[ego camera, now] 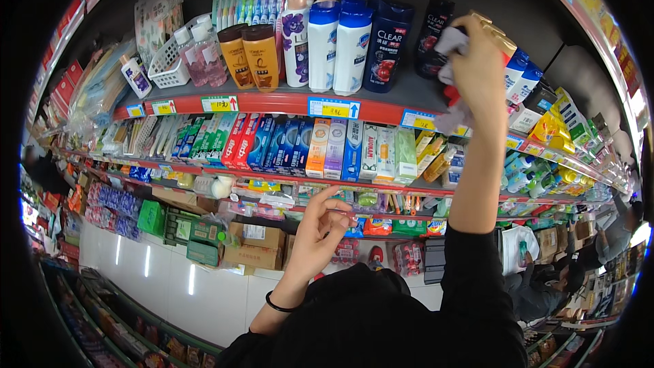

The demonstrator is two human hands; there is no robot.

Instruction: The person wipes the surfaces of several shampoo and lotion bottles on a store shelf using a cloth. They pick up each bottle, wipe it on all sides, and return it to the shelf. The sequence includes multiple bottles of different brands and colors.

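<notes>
My right hand [477,61] is raised at the upper shelf, gripping a crumpled pale cloth [452,43] that hangs below the fingers. Beside it stands a dark Clear shampoo bottle [433,36], set back from another dark Clear bottle [388,46]. Gold caps [493,33] and a bit of red packaging show behind the hand, which hides most of them; whether the hand also touches these, I cannot tell. My left hand [318,232] hovers in front of the lower shelves with loosely curled fingers and holds nothing.
White bottles with blue caps [352,53], L'Oréal bottles [260,59] and a white plastic basket [168,72] share the upper shelf. Toothpaste boxes [281,145] line the shelf below. Cardboard boxes [255,245] stand on the floor. Another person [544,286] is low at the right.
</notes>
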